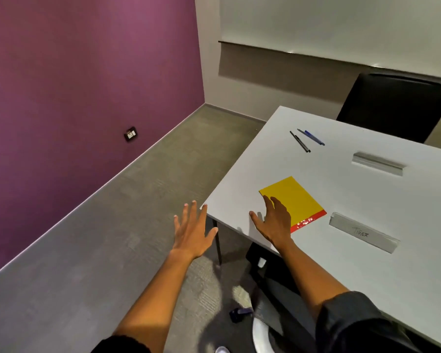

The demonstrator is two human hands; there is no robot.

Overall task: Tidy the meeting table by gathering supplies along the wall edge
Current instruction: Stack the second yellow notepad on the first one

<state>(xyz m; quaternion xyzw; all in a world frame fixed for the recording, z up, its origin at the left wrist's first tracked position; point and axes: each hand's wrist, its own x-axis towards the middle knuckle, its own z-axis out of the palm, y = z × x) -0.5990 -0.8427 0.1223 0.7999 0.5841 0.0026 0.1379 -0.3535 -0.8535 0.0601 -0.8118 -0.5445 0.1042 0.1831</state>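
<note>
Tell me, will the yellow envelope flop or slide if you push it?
The yellow envelope lies thin and flat, so it probably slides easily on the smooth table. Lifted, it likely bends. The right hand rests open on it.

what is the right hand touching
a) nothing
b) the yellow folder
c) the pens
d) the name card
b: the right hand lies flat with its fingers on the near-left corner of the yellow folder; the pens and the name card lie apart from it.

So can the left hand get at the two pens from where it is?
Probably not without moving: the left hand hovers open off the table corner, while the pens lie toward the far edge. Nothing lies between them.
</note>
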